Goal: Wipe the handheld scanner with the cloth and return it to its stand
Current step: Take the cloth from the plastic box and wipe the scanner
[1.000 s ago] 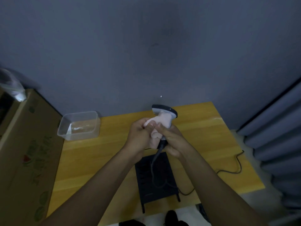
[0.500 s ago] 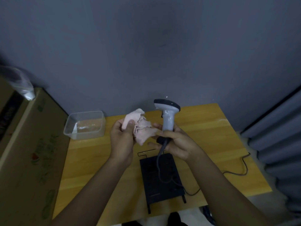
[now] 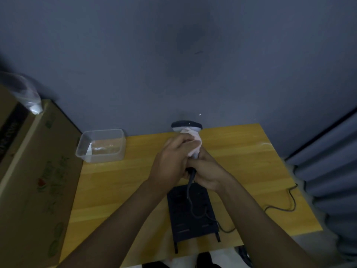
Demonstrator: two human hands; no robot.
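The handheld scanner [image 3: 185,125] is white with a dark head and stands upright above the middle of the wooden table [image 3: 241,151]. My right hand [image 3: 207,172] grips its handle low down. My left hand [image 3: 171,159] presses a pale pink cloth [image 3: 195,144] against the scanner's neck, just under the head. Most of the scanner's body is hidden by the cloth and both hands. Its dark cable [image 3: 190,192] hangs down onto the flat black stand [image 3: 191,213] lying on the table below my hands.
A clear plastic tub [image 3: 101,145] sits at the table's back left. A large cardboard box [image 3: 32,182] stands along the left side. The cable trails off to the right table edge [image 3: 289,202]. Grey curtains [image 3: 332,165] hang at the right, and a grey wall is behind.
Half a second ago my left hand held the cloth apart, to the left of the scanner. It has moved right and now presses the cloth on the scanner's neck.
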